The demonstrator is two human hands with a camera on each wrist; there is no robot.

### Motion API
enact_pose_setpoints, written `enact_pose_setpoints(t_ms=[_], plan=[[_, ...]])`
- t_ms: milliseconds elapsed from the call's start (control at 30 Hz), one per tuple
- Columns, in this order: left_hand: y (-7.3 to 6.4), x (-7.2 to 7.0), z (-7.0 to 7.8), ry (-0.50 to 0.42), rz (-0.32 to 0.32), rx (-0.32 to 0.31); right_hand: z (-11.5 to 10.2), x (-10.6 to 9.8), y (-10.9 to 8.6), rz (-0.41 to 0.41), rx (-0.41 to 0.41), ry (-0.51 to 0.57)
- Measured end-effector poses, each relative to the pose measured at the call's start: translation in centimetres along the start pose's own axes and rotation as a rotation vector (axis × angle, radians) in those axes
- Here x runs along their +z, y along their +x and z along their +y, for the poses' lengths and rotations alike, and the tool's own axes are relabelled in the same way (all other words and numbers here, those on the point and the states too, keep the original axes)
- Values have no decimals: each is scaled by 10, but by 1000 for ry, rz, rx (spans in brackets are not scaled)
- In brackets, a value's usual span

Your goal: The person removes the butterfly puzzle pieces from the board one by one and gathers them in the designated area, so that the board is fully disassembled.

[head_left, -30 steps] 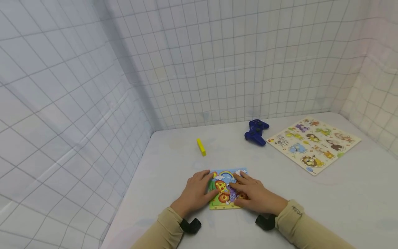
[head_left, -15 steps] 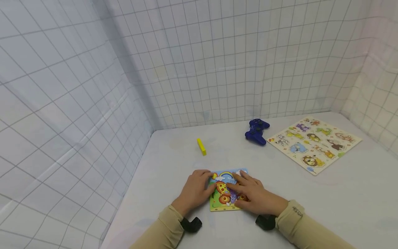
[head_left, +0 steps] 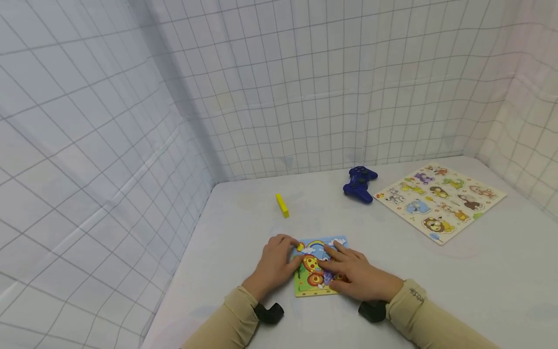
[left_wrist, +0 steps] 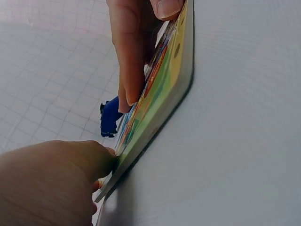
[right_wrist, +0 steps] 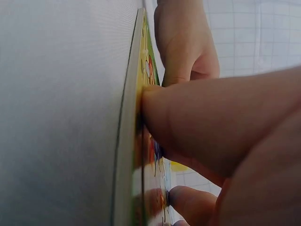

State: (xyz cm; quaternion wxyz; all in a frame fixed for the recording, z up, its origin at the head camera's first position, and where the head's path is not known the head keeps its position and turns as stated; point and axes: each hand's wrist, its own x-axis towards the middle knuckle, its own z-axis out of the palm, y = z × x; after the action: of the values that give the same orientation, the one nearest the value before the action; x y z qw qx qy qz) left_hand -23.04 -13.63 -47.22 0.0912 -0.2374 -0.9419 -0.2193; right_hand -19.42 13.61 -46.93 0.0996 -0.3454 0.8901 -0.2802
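A small jigsaw puzzle board (head_left: pixel 312 293) lies flat on the white table, printed with a sun, a rainbow and a red-and-yellow butterfly-like figure. My left hand (head_left: pixel 275 261) rests at its left edge, thumb and index tips on the upper left of the picture. From the right, my right hand (head_left: pixel 355 274) lies over the board with spread fingers touching its face and covering part of the picture. In the left wrist view the left thumb (left_wrist: pixel 101 157) touches the board's face. The right thumb (right_wrist: pixel 164 110) presses near the front border in the right wrist view.
Behind the board lies a yellow stick-shaped block (head_left: pixel 282 206). Farther back is a dark blue game controller (head_left: pixel 360 184). A larger animal puzzle board (head_left: pixel 440 202) lies at the right. Grid-patterned cloth walls (head_left: pixel 296 97) enclose the table's back and sides.
My left thumb and fingers have slid slightly up along the board's left side, showing more of the green part. The board has shifted a little toward me. My right hand stays nearly in place.
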Motion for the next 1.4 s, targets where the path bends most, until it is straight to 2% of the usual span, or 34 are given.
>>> enact_pose_setpoints(t_ms=[100, 267, 467, 633, 833, 1100, 1267, 1400], plan=[[1, 3, -3, -69, 10, -25, 0, 0, 0, -7, 6, -3], [2, 4, -5, -124, 20, -23, -2, -1, 0, -8, -13, -2], [1, 3, -4, -113, 35, -3, -5, -3, -2, -13, -15, -1], [0, 2, -1, -79, 101, 24, -3, -2, -2, -8, -12, -10], [1, 1, 1, -112, 137, 32, -2, -1, -2, -18, 9, -7], [3, 3, -1, -313, 208, -80, -4, -3, -2, -27, 23, -2], [3, 0, 1, -361, 239, -132, -5, -4, -3, -27, 22, 3], [3, -10, -1, -405, 279, -212, -4, -4, -3, -36, 31, 11]])
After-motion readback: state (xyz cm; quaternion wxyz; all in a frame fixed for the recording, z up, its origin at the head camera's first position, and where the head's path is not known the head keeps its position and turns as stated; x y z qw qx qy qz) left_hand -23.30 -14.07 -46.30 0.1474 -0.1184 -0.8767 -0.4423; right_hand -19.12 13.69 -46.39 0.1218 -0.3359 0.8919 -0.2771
